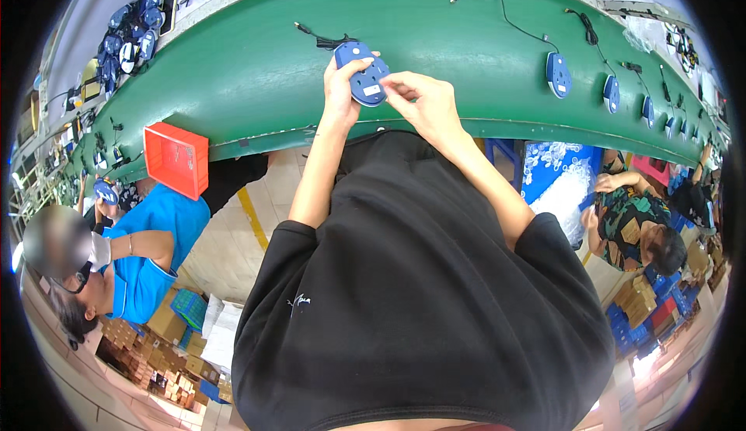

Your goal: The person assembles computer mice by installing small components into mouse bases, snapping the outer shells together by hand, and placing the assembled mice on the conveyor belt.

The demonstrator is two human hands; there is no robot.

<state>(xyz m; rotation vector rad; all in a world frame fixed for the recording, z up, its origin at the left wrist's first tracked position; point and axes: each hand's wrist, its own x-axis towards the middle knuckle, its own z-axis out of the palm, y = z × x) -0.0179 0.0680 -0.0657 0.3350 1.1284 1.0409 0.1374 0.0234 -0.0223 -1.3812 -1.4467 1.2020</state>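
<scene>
A blue oval corded device (371,89) is tilted up above the green conveyor belt, its flat face with several small holes and a white label toward me. My left hand (340,89) grips it from the left, the thumb lying across the face. Just behind it on the belt lies its bundled black cable (325,41), partly hidden by the device. At the device's right edge, my right hand (423,103) has thumb and forefinger pinched together close to the label. Whatever those fingertips hold, if anything, is too small to make out.
The green belt (256,66) curves across, with a similar blue corded device (558,75) and several more to the right. A red bin (177,159) stands at the belt's near left edge. Co-workers sit on both sides, one in a blue shirt (163,229). A blue crate (536,194) holds clear pieces.
</scene>
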